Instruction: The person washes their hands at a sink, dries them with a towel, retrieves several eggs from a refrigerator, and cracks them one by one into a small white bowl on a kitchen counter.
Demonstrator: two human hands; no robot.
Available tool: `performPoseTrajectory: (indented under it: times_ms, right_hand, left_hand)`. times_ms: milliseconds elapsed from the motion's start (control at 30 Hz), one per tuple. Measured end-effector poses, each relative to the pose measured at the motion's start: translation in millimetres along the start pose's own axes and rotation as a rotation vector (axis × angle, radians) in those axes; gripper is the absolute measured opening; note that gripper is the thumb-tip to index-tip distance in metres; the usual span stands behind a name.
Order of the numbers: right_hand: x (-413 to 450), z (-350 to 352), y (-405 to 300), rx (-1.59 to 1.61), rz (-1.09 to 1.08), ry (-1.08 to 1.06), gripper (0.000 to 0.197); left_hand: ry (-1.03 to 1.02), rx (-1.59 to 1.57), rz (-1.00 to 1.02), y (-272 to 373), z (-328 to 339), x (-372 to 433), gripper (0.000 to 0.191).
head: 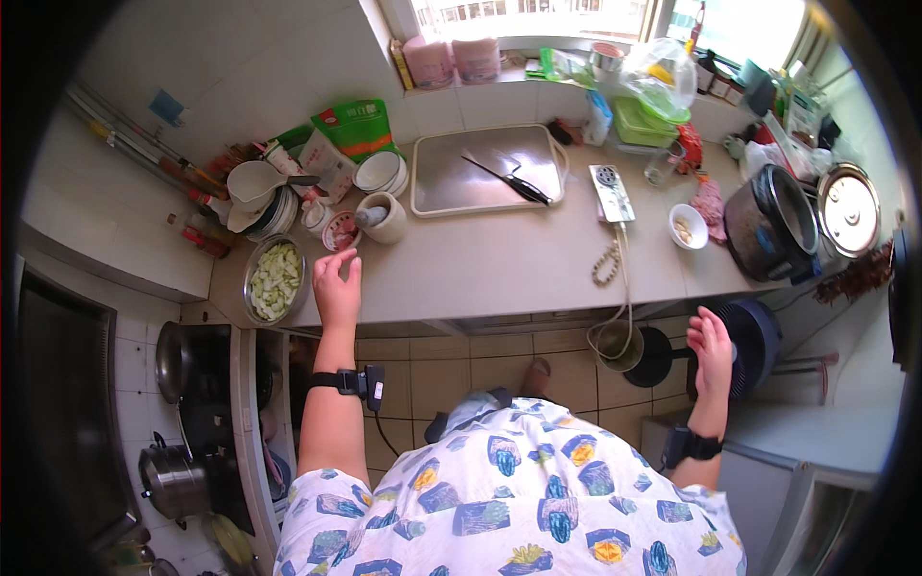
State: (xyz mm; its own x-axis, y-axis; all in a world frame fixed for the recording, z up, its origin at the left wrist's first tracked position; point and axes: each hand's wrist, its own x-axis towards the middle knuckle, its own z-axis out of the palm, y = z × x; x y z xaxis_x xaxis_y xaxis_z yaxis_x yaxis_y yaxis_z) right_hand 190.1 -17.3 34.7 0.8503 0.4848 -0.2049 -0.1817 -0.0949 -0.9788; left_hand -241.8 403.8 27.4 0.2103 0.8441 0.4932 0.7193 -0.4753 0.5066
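Note:
My left hand (337, 288), empty with thumb and fingers apart, hovers at the counter's front left. Just beyond it are a small bowl of raw meat (341, 230) and a stone mortar (385, 222) with a pestle in it. A bowl of sliced green vegetable (275, 281) stands to its left. My right hand (712, 351) hangs before the counter's front edge at the right, empty, fingers loosely curled. Farther back, a black-handled kitchen knife (524, 189) lies on a metal cutting board (479, 162). A white bowl of what looks like garlic cloves (688, 226) stands at the right.
A power strip (611, 193) trails its cable over the counter edge, beside a beaded bracelet (606, 265). An open cooker pot (771, 223) stands right. Stacked plates (277, 216) are at the left. A fan (745, 342) and a bin (619, 345) are below the counter.

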Motion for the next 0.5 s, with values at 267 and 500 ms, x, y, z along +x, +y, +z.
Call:
performPoseTrajectory:
  times_ms: [267,500]
  right_hand:
    - [75.6,230.7,-17.8,-0.251,-0.029,-0.603,0.028]
    - [83.8,381.2,-16.5,-0.708,-0.284,-0.717,0.024]
  left_hand:
    - [-0.413,-0.241,-0.206,-59.7,65.9,138.6,0.023]
    - [-0.608,-0.149,-0.513,-145.7,189.6,228.8,0.037]
